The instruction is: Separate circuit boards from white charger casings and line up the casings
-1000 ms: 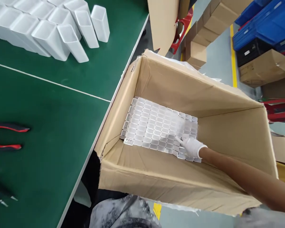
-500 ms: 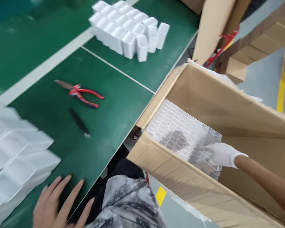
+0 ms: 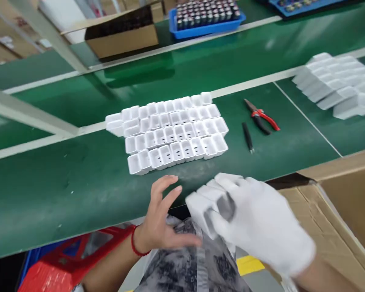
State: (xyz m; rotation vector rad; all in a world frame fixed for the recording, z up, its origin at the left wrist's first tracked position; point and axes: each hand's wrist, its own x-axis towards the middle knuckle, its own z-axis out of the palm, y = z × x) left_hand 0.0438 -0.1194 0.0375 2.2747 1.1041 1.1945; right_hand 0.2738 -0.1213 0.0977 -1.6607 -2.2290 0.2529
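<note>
My right hand (image 3: pixel 261 225), in a white glove, is closed round a row of white plastic shells (image 3: pixel 211 196), blurred by motion, held just over the near edge of the green table (image 3: pixel 63 190) and above my patterned lap. How many shells are in the row I can't tell, too smeared. My left hand (image 3: pixel 161 221) is bare, red cord at the wrist, fingers spread wide and holding nothing, palm turned toward the row, thumb near its left end; can't tell if it touches.

Just beyond my hands on the table sits a block of white shells (image 3: pixel 170 132), four rows, open ends up, lined side by side, well clear of my fingers. Right of it lie red-handled pliers (image 3: pixel 261 117) and a black tool (image 3: pixel 247 137), near each other, not touching. Far right another batch of white shells (image 3: pixel 337 83), tipped on their sides. An open cardboard box (image 3: pixel 331 219) stands at my right, against the table edge. Across the table a blue tray (image 3: pixel 207 24) with dark small parts and a brown carton (image 3: pixel 124 38). Red crate (image 3: pixel 79 255) under the table at the lower left
</note>
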